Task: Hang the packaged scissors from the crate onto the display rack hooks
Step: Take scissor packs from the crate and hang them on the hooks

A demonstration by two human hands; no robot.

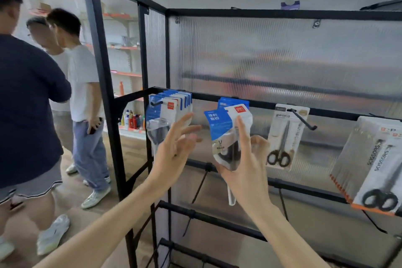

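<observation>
My right hand (pixel 245 159) holds a blue-and-white packaged scissors (pixel 226 135) from below, thumb along its front, raised in front of the rack's upper bar (pixel 261 103). Behind it a few similar packs (pixel 226 102) hang on a hook. My left hand (pixel 174 148) hovers open with spread fingers just left of the pack, holding nothing. A full row of the same packs (pixel 167 106) hangs on the leftmost hook. The crate is out of view.
A single carded black scissors (pixel 285 137) hangs on a long hook (pixel 304 119) to the right, and a thick stack of carded scissors (pixel 374 165) hangs at far right. Three people (pixel 28 104) stand at the left beside the rack's black frame (pixel 102 85).
</observation>
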